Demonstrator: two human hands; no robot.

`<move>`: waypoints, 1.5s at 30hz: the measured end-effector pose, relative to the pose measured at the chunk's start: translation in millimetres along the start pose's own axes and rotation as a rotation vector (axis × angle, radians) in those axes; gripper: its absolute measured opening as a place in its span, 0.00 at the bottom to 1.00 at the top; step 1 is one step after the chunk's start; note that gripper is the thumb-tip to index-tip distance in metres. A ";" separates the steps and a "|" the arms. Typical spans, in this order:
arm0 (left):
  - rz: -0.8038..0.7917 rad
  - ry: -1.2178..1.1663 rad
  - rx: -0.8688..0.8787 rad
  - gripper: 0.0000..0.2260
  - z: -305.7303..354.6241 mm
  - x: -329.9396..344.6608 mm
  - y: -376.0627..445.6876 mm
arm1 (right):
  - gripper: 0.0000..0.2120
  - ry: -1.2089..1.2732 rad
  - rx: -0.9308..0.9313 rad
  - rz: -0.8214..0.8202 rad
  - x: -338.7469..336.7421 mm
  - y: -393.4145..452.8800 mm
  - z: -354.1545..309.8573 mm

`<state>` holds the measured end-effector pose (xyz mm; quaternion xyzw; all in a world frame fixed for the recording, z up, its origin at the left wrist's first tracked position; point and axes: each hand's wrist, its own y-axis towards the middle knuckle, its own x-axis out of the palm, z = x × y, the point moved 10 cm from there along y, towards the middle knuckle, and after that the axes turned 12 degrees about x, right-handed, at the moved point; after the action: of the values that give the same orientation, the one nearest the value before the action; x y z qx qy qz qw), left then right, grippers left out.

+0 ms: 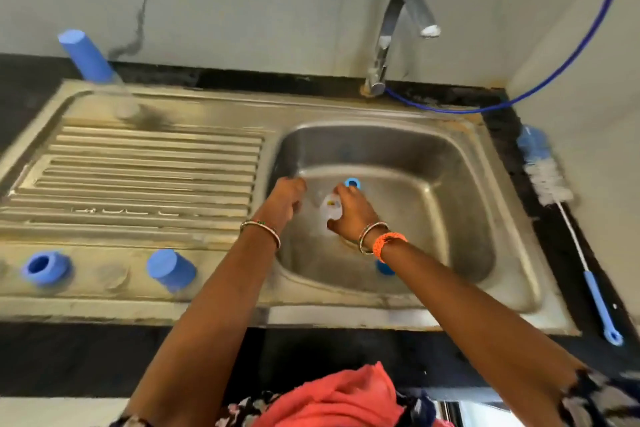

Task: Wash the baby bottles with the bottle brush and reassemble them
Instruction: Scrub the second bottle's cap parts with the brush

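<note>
Over the sink basin (450, 191), my right hand (351, 215) grips a clear baby bottle (330, 210) with a blue ring (352, 183) at its far end. My left hand (285, 199) is just left of the bottle, fingers curled; blur hides whether it holds anything. A blue part (384, 268) lies in the basin under my right wrist. On the drainboard stand a blue collar ring (45, 268), a blue cap (171, 269) and, at the back left, a capped clear bottle (93, 62). The bottle brush (561, 204) lies on the counter right of the sink.
A chrome tap (398, 31) rises behind the basin, with no water seen running. A blue hose (571, 59) loops along the right wall. The ribbed drainboard (149, 170) fills the left side. Black counter (568, 253) edges the sink.
</note>
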<state>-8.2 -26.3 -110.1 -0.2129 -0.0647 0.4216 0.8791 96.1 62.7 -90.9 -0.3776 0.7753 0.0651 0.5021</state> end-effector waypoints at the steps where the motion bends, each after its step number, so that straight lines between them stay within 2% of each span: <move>1: 0.003 0.011 0.011 0.13 0.9 -4.0 3.6 | 0.27 -0.066 -0.021 -0.054 20.2 1.7 0.0; 5: -0.013 -0.050 -0.021 0.12 -3.7 -14.9 9.6 | 0.26 -0.204 -0.052 -0.159 69.0 3.7 5.8; 9: -0.041 -0.082 -0.060 0.11 -6.3 -9.0 14.1 | 0.31 -0.255 -0.082 -0.184 74.6 6.6 10.0; 11: -0.050 -0.119 -0.076 0.11 -5.2 0.7 20.2 | 0.33 -0.164 -0.040 -0.181 61.8 16.2 15.3; 14: -0.059 -0.165 -0.105 0.11 -0.8 16.3 31.0 | 0.18 0.137 0.091 -0.039 26.4 51.4 25.0; 15: -0.063 -0.168 -0.110 0.11 0.5 19.8 33.8 | 0.14 0.145 0.122 0.017 17.1 64.0 29.3; 17: -0.069 -0.156 -0.120 0.11 1.7 24.5 42.9 | 0.12 0.066 0.159 0.060 9.2 89.0 39.0; 21: -0.029 -0.146 -0.136 0.13 -2.0 21.7 65.2 | 0.20 -0.175 0.127 0.045 22.7 122.4 45.0; 23: -0.005 -0.150 -0.143 0.13 -7.0 21.7 74.2 | 0.24 -0.316 0.172 0.075 31.8 133.4 49.9; 25: -0.008 -0.147 -0.162 0.13 -12.8 25.8 77.6 | 0.23 -0.347 0.214 0.052 41.7 141.6 57.7; 27: -0.022 -0.139 -0.185 0.13 -18.8 32.9 80.1 | 0.19 -0.344 0.147 -0.027 51.8 148.9 61.6; 30: -0.018 -0.129 -0.213 0.12 -23.9 40.2 78.7 | 0.16 -0.060 0.128 -0.021 39.1 148.1 66.6; 34: -0.101 -0.157 -0.279 0.11 -23.5 63.6 56.0 | 0.12 0.709 0.273 0.246 -27.7 102.0 71.3; 36: -0.196 -0.237 -0.310 0.14 -17.5 84.1 33.1 | 0.12 0.955 0.272 0.336 -53.6 65.1 64.8; 39: -0.368 -0.467 -0.287 0.16 6.1 121.3 -6.9 | 0.13 0.998 0.183 0.423 -83.6 12.5 59.8; 45: -0.509 -0.706 -0.216 0.16 28.2 168.3 -65.5 | 0.09 0.795 0.121 0.471 -133.4 -62.2 81.5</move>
<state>137.3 75.8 -67.7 -0.1241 -0.4547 0.2296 0.8516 224.2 127.2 -2.9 -0.1571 0.9746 -0.0178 0.1587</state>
